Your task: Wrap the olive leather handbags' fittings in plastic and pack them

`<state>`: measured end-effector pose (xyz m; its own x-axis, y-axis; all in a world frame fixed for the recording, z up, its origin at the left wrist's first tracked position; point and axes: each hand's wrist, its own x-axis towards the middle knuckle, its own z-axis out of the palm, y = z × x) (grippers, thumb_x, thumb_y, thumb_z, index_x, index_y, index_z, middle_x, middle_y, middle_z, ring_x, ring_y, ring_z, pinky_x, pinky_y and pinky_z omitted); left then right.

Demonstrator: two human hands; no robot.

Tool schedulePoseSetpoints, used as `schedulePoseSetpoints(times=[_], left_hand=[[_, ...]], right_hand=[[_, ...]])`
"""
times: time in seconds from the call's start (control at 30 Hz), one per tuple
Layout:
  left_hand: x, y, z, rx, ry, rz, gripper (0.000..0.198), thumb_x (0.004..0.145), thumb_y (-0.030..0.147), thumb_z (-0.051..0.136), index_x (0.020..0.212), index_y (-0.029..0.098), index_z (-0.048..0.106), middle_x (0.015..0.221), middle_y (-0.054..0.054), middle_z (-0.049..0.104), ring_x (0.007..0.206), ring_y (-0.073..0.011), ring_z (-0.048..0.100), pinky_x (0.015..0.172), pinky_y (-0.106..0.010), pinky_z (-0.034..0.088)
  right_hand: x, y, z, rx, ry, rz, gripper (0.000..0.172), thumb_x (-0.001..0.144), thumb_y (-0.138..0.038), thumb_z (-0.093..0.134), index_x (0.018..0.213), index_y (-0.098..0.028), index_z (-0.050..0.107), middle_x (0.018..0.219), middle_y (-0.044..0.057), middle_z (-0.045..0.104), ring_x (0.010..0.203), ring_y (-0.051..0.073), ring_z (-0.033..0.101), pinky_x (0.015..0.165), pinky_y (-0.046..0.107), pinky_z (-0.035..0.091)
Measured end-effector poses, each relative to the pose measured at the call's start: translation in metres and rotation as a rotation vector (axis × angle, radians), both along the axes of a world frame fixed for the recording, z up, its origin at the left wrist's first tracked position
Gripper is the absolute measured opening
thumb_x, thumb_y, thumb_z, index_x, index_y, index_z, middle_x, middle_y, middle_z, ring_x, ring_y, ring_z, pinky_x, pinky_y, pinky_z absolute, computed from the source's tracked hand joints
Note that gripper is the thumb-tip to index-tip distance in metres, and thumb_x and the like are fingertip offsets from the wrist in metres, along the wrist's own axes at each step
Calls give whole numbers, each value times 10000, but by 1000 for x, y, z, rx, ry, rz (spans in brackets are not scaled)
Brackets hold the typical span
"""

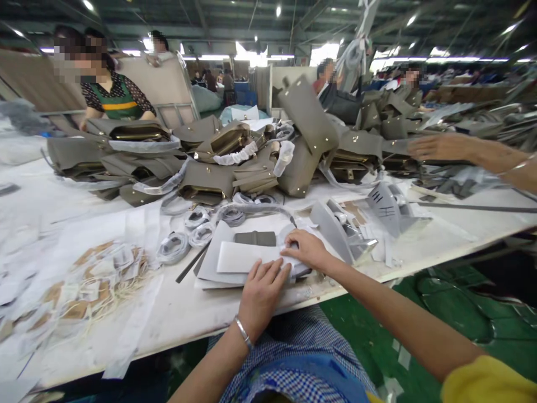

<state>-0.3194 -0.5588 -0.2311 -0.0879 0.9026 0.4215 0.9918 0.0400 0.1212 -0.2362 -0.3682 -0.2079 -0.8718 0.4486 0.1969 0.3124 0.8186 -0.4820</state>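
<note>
A folded white sheet [241, 257] lies on a larger pale sheet stack [213, 266] near the table's front edge. My left hand [262, 291], with a bracelet at the wrist, rests flat on the white sheet's lower part, fingers spread. At the sheet's right end, my right hand [306, 249] has its thumb and forefinger curled together; what they pinch, if anything, is too small to make out. Just behind the white sheet sits a grey-brown flat piece [255, 239]. A grey strap [260, 208] curves behind it.
Grey-brown handbags [207, 182] are heaped across the back. Wrapped coiled straps [174, 247] lie left of the sheets, tags with strings [88, 285] farther left. Tape dispensers [335, 226] stand right. Another person's hand [444, 147] reaches in at right; a person [113, 98] is behind the bags.
</note>
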Motion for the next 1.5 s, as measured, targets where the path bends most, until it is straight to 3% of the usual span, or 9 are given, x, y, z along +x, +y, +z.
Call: schedulePoseSetpoints(times=[0.2, 0.4, 0.5, 0.63, 0.8, 0.97, 1.2, 1.33, 1.5], left_hand=[[0, 1, -3, 12, 21, 29, 499, 882, 94, 476, 1367, 204, 441, 1337, -45, 567, 1139, -233, 535, 1076, -457, 393], [-2, 1, -8, 38, 36, -1, 537, 863, 56, 462, 1378, 201, 427, 1350, -39, 557, 1158, -236, 530, 1081, -472, 389], [-2, 1, -9, 54, 36, 4, 531, 863, 52, 451, 1371, 205, 438, 1350, -37, 557, 1162, -242, 530, 1074, -478, 395], [-2, 1, -9, 77, 37, -3, 512, 865, 47, 436, 1353, 199, 464, 1334, -46, 571, 1149, -247, 541, 1065, -479, 401], [-2, 1, -8, 88, 43, -7, 498, 865, 55, 443, 1339, 203, 478, 1326, -46, 578, 1143, -236, 551, 1056, -478, 411], [-3, 1, -7, 107, 47, -15, 488, 873, 62, 424, 1335, 207, 485, 1312, -55, 589, 1125, -239, 567, 1050, -481, 413], [-4, 1, -8, 103, 39, -21, 495, 876, 71, 424, 1345, 221, 475, 1321, -55, 581, 1137, -241, 565, 1052, -485, 414], [-5, 1, -10, 99, 30, -23, 484, 892, 100, 427, 1358, 226, 460, 1326, -54, 577, 1145, -244, 561, 1057, -493, 407], [-5, 1, -9, 66, 28, -20, 482, 897, 88, 421, 1357, 228, 460, 1350, -20, 557, 1178, -234, 533, 1089, -473, 373]], right_hand=[[33, 1, 20, 46, 192, -85, 150, 860, -272, 598, 992, -204, 624, 985, 34, 665, 877, 170, 614, 813, 295, 473], [120, 61, 52, 79, 174, -454, 243, 877, -364, 553, 999, -181, 657, 977, 86, 696, 883, 233, 653, 819, 362, 513], [135, 94, 54, -246, 6, -529, 300, 849, -444, 584, 796, -167, 688, 790, 84, 715, 763, 231, 676, 754, 356, 552], [123, 116, 60, -809, -34, -610, 335, 806, -431, 665, 689, -117, 654, 723, 129, 714, 659, 194, 687, 651, 275, 587], [114, 123, 74, -1140, -106, -579, 293, 857, -348, 633, 764, -70, 644, 715, 146, 714, 630, 154, 688, 585, 194, 580], [128, 117, 86, -1164, 4, -547, 298, 834, -392, 654, 808, -95, 650, 763, 120, 716, 667, 156, 688, 647, 237, 599], [180, 74, 116, -950, 117, -547, 391, 779, -519, 666, 852, -136, 693, 924, 138, 707, 721, 163, 664, 638, 251, 594], [210, 45, 100, -881, 97, -607, 428, 738, -544, 691, 859, -134, 702, 904, 130, 699, 746, 172, 654, 627, 252, 575], [219, 27, 45, -889, 175, -689, 412, 716, -524, 714, 876, -146, 684, 894, 99, 690, 747, 144, 627, 642, 236, 542]])
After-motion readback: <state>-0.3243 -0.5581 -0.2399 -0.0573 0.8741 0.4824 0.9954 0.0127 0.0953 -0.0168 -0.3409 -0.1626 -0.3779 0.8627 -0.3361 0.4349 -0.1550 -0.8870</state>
